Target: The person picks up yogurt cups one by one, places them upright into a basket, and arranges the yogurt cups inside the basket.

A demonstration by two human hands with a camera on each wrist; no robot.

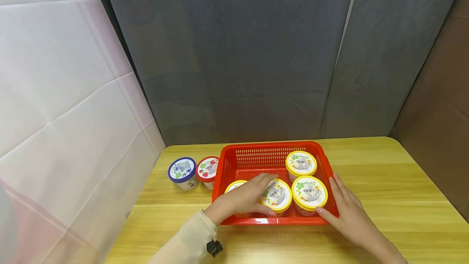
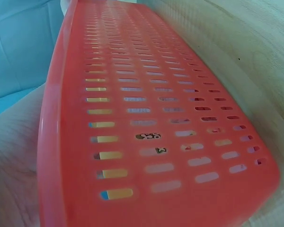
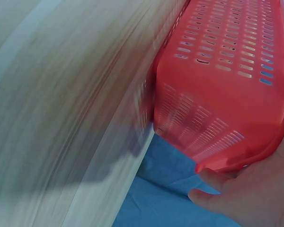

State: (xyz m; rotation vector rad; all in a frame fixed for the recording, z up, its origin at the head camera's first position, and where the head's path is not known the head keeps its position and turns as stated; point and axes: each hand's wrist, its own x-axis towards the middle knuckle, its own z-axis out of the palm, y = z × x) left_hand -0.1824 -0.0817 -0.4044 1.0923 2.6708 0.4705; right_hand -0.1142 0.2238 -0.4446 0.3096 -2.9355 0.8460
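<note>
On my head view, the left hand (image 1: 243, 199) held a round, yellow-rimmed, white-lidded tub (image 1: 277, 195) between thumb and fingers, inside the rectangular red plastic basket (image 1: 271, 146); the right hand (image 1: 349, 217) lay with fingers spread at its edge. From the left wrist, I found the fingertips hidden. My right wrist view showed fingers touching the rim.
</note>
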